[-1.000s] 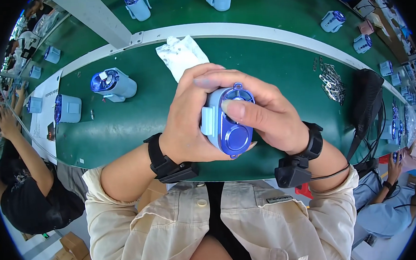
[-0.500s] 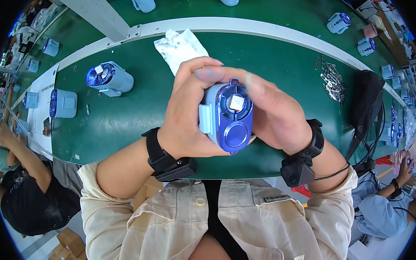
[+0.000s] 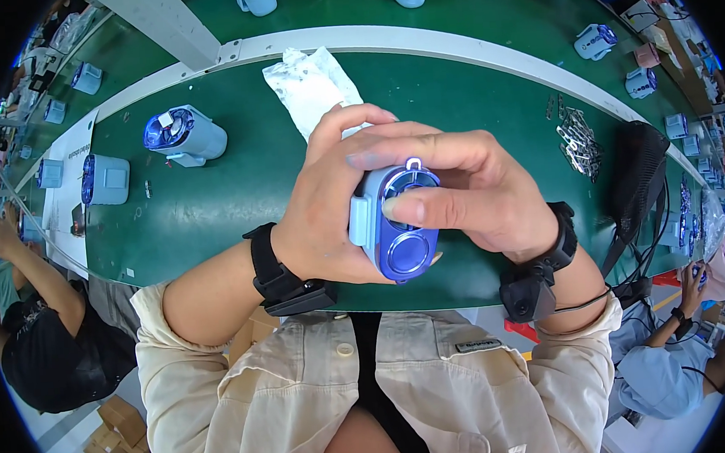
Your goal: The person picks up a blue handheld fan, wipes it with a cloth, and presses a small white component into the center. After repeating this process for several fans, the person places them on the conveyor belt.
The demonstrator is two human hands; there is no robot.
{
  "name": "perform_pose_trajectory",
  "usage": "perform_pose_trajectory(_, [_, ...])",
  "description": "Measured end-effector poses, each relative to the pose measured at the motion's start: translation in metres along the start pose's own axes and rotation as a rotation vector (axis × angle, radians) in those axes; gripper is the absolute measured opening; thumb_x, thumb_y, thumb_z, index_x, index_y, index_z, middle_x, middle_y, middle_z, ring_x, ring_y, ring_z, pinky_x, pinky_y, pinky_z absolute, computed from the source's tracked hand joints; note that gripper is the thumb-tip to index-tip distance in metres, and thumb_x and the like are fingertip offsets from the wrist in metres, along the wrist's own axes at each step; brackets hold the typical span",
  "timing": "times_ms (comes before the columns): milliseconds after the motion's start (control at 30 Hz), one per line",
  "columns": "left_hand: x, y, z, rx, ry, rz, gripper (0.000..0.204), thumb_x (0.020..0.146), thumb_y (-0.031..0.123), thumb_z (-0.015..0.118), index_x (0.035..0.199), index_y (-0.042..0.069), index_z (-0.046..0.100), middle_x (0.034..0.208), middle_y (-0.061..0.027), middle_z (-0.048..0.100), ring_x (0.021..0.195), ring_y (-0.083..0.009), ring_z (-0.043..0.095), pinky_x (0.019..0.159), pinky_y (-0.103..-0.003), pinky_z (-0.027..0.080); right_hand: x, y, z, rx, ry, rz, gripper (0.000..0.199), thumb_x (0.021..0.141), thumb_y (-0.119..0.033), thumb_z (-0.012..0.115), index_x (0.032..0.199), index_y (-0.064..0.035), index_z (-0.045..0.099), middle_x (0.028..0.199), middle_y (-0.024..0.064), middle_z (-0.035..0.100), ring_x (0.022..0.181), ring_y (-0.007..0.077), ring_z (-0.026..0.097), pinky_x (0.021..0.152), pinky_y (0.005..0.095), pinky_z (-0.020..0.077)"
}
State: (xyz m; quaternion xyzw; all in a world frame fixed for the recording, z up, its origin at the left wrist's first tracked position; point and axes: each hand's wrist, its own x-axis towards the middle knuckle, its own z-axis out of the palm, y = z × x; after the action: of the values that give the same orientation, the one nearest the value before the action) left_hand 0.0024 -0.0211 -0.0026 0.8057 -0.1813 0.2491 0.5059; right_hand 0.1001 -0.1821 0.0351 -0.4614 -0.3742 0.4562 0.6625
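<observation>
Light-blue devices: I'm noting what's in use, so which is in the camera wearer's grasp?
The device gripped in the left hand, right hand at its glossy face; the closest other device rests on the table, untouched.

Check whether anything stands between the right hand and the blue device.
Nothing visible does: the thumb of the right hand lies directly on the top of the blue device, with the left hand around its left side, clear of the thumb. Whether the right hand's other fingers touch it is hidden.

Cream shirt, black wristbands
</observation>
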Motion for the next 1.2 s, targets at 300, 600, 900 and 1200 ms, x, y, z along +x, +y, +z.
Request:
perform_pose_trajectory(300, [0.003,0.001,-0.012,0.037,-0.057,-0.013,0.088,0.055,0.027,0.092,0.126,0.003,0.046,0.126,-0.0212,0.05,0.122,-0.0331,0.048,0.1,-0.042,0.04,0.0,-0.017,0.011,0.256,0.122,0.168,0.046,0.09,-0.017,0.065,0.132,0.0007,0.055,0.128,0.0139,0.058,0.115,0.0214,0.056,0.099,0.0315,0.0428])
perform_pose_trajectory(600, [0.004,0.001,-0.01,0.002,0.06,0.01,0.074,0.055,0.029,0.09,0.115,0.005,0.054,0.111,-0.0096,0.059,0.124,-0.0354,0.043,0.091,-0.042,0.044,-0.009,-0.034,-0.001,-0.961,0.239,-0.514,0.037,0.077,-0.01,0.075,0.111,-0.0007,0.066,0.109,0.0122,0.061,0.097,0.0259,0.059,0.083,0.035,0.048])
perform_pose_trajectory(900, [0.003,0.001,-0.008,0.101,0.043,0.003,0.068,0.056,0.027,0.087,0.112,0.005,0.056,0.106,-0.0077,0.061,0.12,-0.0377,0.046,0.091,-0.043,0.042,-0.011,-0.041,0.018,-1.399,0.259,-0.61,0.033,0.059,-0.006,0.08,0.09,-0.002,0.07,0.085,0.0078,0.061,0.076,0.0261,0.053,0.064,0.0342,0.0434])
perform_pose_trajectory(1200, [0.006,0.001,-0.009,0.149,0.002,0.022,0.064,0.055,0.026,0.086,0.109,0.005,0.058,0.105,-0.0076,0.061,0.118,-0.0378,0.048,0.093,-0.044,0.041,-0.012,-0.041,0.02,-1.371,0.275,-0.563,0.031,0.058,-0.004,0.08,0.086,-0.0008,0.067,0.083,0.0093,0.061,0.073,0.0267,0.053,0.062,0.0341,0.0442])
